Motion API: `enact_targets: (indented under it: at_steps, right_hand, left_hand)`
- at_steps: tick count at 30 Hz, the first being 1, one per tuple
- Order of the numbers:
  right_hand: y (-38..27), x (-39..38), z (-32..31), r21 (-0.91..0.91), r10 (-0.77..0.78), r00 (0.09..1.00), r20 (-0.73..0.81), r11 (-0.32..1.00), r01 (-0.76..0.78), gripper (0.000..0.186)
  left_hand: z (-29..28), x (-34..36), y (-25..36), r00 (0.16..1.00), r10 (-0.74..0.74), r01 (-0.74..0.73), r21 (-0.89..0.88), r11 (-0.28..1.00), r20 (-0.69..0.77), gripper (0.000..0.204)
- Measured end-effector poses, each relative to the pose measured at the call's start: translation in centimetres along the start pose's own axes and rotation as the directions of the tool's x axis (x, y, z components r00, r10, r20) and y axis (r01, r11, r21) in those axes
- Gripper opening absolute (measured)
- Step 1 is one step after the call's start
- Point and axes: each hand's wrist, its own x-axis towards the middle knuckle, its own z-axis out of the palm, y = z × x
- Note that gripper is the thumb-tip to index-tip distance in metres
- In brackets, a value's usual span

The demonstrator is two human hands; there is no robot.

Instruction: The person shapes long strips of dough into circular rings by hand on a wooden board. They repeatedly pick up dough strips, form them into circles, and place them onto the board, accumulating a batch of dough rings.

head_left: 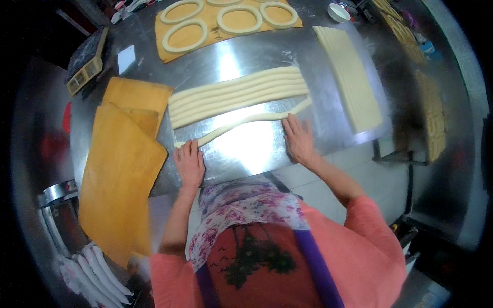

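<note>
A long pale dough rope [241,119] lies slightly wavy across the steel table. My left hand [189,163] rests with extended fingers on the rope near its left end; my right hand [299,139] has its fingertips on it toward the right, fingers stretched out. Just beyond lies a band of several parallel dough strands [237,93]. A second long band of strands [348,79] lies lengthwise at the right. At the back, several oval dough rings [239,19] sit on a tan sheet [221,41].
Overlapping tan boards [115,185] lie left of my hands. A white card [126,59], a dark framed device [86,61] and a white bowl [339,13] sit farther back. Racks [431,123] with tan pieces stand right; metal containers and white cloths [95,272] are at lower left.
</note>
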Motion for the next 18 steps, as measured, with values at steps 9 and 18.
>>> enact_targets:
  at_steps: [9,18]
  right_hand:
    - [8.7,5.3,-1.4,0.225,-0.156,0.988,-0.012,0.962,0.154,0.046]
    - [11.7,4.7,0.2,0.224,-0.188,0.981,0.05,0.959,0.172,0.036]
  left_hand:
    - [0.0,3.4,-4.7,0.985,0.174,-0.173,-0.233,0.957,-0.018,0.039]
    - [1.1,2.6,-5.9,0.986,0.055,-0.028,-0.171,0.985,0.155,0.03]
